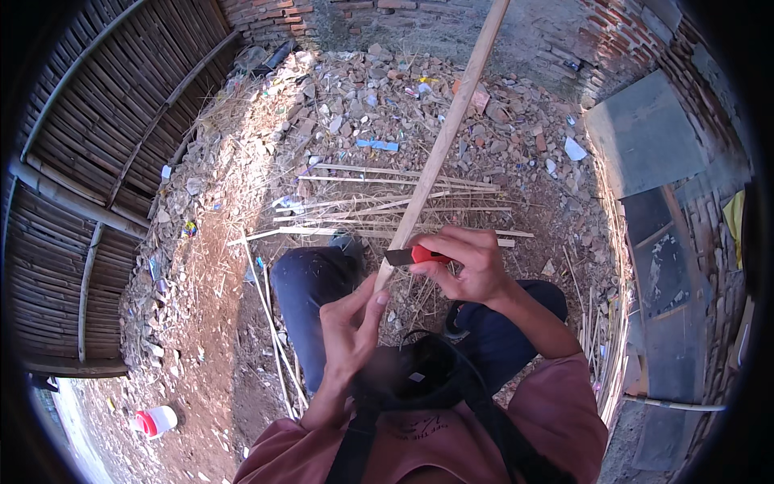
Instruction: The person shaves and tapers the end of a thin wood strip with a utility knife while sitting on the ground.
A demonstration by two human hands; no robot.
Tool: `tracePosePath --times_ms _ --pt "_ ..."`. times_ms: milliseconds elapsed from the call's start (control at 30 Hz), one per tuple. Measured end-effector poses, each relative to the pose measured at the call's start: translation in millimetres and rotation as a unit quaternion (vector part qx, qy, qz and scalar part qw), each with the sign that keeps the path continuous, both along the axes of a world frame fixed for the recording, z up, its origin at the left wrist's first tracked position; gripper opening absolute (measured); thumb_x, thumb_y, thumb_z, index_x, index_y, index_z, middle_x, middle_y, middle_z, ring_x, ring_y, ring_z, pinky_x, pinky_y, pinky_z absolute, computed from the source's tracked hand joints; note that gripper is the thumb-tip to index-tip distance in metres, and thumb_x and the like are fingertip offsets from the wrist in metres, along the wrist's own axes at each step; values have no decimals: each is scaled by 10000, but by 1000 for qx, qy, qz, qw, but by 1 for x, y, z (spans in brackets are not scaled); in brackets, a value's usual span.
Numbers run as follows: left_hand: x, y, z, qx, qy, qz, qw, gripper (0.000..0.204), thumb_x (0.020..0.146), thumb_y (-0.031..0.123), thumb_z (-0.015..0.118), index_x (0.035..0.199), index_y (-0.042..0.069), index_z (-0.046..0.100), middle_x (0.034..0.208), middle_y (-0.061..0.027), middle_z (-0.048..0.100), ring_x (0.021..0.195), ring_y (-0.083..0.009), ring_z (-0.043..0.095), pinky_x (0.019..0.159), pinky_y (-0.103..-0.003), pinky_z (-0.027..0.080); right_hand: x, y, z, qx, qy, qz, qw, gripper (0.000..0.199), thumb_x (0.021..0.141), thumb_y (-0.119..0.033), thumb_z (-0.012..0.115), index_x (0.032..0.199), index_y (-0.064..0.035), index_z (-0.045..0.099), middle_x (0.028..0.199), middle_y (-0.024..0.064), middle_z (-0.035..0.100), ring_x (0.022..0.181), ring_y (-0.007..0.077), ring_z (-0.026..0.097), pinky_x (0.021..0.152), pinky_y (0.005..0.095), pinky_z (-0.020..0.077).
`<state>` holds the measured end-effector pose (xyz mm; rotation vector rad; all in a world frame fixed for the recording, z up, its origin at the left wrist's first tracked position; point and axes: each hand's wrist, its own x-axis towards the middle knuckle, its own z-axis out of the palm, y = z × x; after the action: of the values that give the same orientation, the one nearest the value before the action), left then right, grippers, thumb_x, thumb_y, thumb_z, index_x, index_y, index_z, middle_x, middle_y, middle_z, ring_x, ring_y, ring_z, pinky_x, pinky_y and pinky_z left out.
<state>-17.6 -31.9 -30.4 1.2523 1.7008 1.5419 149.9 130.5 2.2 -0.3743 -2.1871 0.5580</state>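
A long, pale wooden strip slants from my lap up past the top edge of the view. My left hand pinches its near end between thumb and fingers. In my right hand is a red-handled utility knife, fingers wrapped round the handle. The dark, wide blade lies against the strip, just beyond my left fingertips. Whether the edge has cut into the wood is too small to tell.
Several thin wooden strips lie on the rubble ahead of my knees, with more by my left leg. A bamboo wall stands left, dark boards lean right. A red-and-white container sits at lower left.
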Motion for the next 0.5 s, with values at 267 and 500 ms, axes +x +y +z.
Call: tracePosePath --times_ms 267,500 --pt "0 -2 12 -11 42 11 999 314 1025 140 686 1309 11 716 733 -97 675 654 -74 569 647 -266 488 -2 0 -3 28 4 -19 999 272 852 -299 866 1026 -104 791 748 16 703 588 177 679 503 320 502" --pt "-1 -7 19 -65 36 15 997 340 1003 91 721 1301 -71 693 1070 -173 803 953 -120 716 874 -271 541 -2 -1 -1 50 -5 -32 998 265 854 -309 863 1020 -114 792 731 3 690 573 164 667 490 319 489"
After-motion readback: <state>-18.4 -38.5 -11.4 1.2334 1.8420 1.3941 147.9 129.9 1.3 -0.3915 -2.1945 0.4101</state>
